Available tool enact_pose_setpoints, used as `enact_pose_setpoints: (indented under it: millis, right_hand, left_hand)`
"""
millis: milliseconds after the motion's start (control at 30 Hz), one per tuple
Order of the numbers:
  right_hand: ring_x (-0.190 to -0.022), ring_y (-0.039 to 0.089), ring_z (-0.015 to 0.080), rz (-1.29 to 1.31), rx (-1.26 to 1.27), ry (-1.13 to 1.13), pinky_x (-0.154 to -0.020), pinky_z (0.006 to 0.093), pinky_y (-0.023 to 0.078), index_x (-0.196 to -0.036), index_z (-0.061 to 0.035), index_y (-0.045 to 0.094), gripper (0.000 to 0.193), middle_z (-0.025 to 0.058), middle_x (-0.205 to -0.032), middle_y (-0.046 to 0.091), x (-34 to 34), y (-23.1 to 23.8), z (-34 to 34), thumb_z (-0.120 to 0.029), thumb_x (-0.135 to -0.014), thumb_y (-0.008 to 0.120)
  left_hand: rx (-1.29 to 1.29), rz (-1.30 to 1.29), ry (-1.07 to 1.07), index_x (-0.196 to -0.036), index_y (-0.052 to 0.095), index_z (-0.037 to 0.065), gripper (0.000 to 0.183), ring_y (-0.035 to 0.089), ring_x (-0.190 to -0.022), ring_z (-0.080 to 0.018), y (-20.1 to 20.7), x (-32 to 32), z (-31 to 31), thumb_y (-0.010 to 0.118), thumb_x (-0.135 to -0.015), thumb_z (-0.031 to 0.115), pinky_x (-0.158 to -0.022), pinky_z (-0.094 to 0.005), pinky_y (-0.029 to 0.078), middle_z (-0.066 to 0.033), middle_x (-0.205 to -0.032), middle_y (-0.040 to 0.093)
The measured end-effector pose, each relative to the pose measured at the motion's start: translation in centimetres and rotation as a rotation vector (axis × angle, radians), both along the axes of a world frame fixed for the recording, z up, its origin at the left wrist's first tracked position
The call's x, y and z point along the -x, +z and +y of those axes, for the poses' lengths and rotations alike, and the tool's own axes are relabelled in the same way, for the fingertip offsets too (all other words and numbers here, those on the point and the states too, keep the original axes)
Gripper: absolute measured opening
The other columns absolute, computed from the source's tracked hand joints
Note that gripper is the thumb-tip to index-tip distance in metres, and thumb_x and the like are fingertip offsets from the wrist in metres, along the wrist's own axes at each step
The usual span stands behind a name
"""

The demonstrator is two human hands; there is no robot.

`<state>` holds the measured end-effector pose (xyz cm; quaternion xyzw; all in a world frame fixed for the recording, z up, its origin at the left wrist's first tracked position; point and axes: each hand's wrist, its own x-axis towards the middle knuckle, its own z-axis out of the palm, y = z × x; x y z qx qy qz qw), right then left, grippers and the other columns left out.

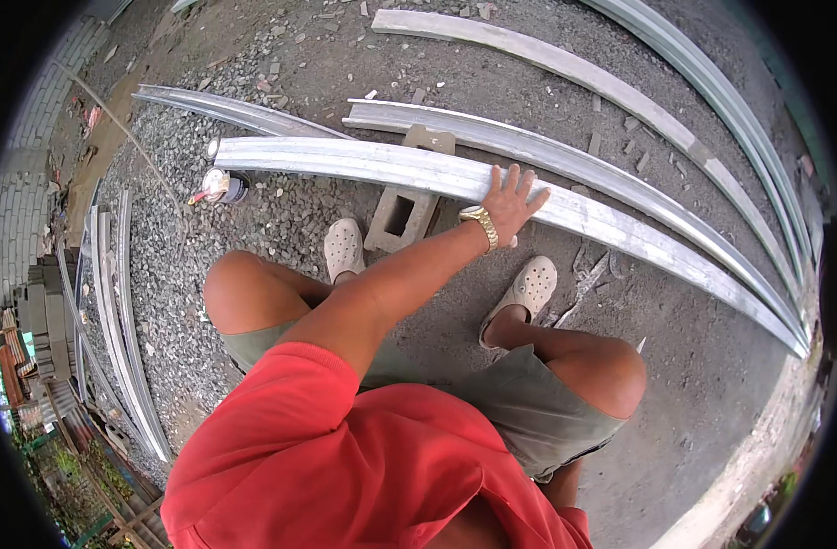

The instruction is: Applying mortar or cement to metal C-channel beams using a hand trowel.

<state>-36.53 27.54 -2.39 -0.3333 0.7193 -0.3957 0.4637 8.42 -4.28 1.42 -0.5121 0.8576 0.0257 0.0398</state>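
My left hand (513, 203), with a gold watch (478, 216) on its wrist, lies with fingers spread on a long silvery metal channel (345, 157). This channel rests across a grey hollow concrete block (391, 229). Just beyond it runs a second metal channel (491, 131), roughly alongside. An open paint can (235, 188) with a red-handled brush (201, 196) stands on the gravel by the channel's left end. Only part of my right arm shows beside my right thigh, and its hand is hidden.
More metal channels lie on the far ground, one whitish (546, 57) and a bundle (720, 82) at the right. Further lengths (116, 311) lie on gravel at the left. A block wall (34, 165) and stacked blocks (48, 316) stand at far left.
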Motion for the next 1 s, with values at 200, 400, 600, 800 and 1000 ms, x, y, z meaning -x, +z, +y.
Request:
enact_pose_setpoints:
  millis: [200,400,600,800,1000]
  right_hand:
    - [-0.073,0.054,0.0154,0.12,-0.019,-0.078,-0.073,0.0327,0.046,-0.095,-0.0016,0.059,0.042,0.0034,-0.079,0.059,-6.6,1.5,0.1,-0.043,-0.091,0.058]
    - [-0.074,0.055,0.0156,0.169,-0.024,-0.147,-0.074,0.0332,0.047,-0.096,-0.0004,0.06,0.041,0.0043,-0.081,0.06,-8.1,2.5,-4.5,-0.041,-0.091,0.059]
    - [-0.071,0.061,0.0223,0.617,-0.038,-0.097,-0.068,0.0347,0.048,-0.103,0.0041,0.059,0.04,0.0168,-0.078,0.063,-9.3,4.4,-8.3,-0.035,-0.091,0.058]
    - [-0.088,0.059,0.0475,0.51,-0.207,0.295,-0.075,0.0513,0.046,-0.101,0.0022,0.058,0.048,0.0302,-0.087,0.062,-14.1,7.2,-8.6,-0.044,-0.094,0.047]
    - [-0.086,0.059,0.0465,0.825,-0.135,0.169,-0.077,0.0525,0.046,-0.096,0.0007,0.059,0.047,0.0298,-0.088,0.062,-8.9,1.4,-12.2,-0.043,-0.094,0.043]
  left_hand:
    - [0.118,-0.074,-0.063,-0.145,0.032,0.014,0.069,0.052,-0.1,-0.0308,-1.2,-1.0,-2.4,0.056,-0.08,0.01,-0.087,-0.0503,0.04,-0.0159,-0.11,0.053]
    - [-0.552,0.022,-0.168,-0.143,0.036,0.014,0.09,0.057,-0.105,-0.035,3.0,-3.0,-2.1,0.072,-0.06,0.019,-0.089,-0.041,0.048,-0.0204,-0.114,0.057]
    - [-0.572,0.302,-0.083,-0.112,0.06,0.007,0.05,0.063,-0.091,-0.0353,1.3,-5.8,1.4,0.066,-0.062,0.015,-0.079,-0.0431,0.05,-0.0185,-0.091,0.064]
    - [-0.275,0.198,-0.044,-0.092,0.055,0.007,0.024,0.062,-0.089,-0.0355,1.8,-4.4,2.9,0.064,-0.071,0.015,-0.077,-0.0466,0.049,-0.016,-0.092,0.063]
    - [-0.297,0.083,0.056,-0.106,0.056,0.01,0.04,0.062,-0.094,-0.0342,1.8,-5.5,3.2,0.069,-0.071,0.022,-0.079,-0.0446,0.05,-0.0149,-0.102,0.064]
